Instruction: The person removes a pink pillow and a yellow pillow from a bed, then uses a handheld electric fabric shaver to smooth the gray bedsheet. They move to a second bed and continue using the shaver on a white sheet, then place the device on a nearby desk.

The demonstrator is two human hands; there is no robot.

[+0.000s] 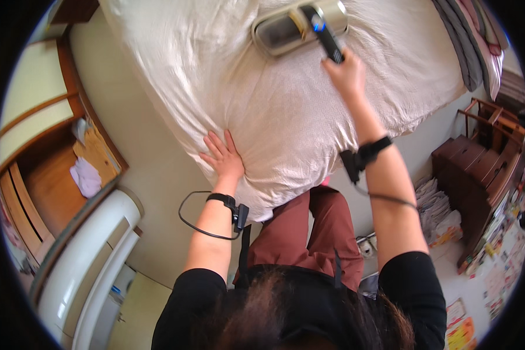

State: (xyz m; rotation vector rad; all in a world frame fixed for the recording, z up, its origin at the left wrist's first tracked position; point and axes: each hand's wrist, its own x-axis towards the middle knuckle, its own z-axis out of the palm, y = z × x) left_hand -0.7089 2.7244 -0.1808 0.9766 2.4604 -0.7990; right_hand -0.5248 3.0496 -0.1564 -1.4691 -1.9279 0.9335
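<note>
A handheld mattress vacuum (pixel 274 35), beige with a dark clear window and a black handle with a blue light, sits on the pale sheet of the bed (pixel 262 111). My right hand (pixel 349 74) is wrapped round the end of that handle, arm stretched forward. Flat on the sheet near the bed's left front corner lies my left hand (pixel 223 156), fingers spread, holding nothing. Wrinkles run through the fabric around it. Each forearm wears a black strap with a small device and a cable.
Folded grey and pink bedding (pixel 464 41) lies at the bed's far right. Beyond the right edge stand a brown wooden cabinet (pixel 478 169) and a small wooden stool (pixel 490 119). To the left are an open wooden cupboard (pixel 58 186) and a white rounded appliance (pixel 81 262).
</note>
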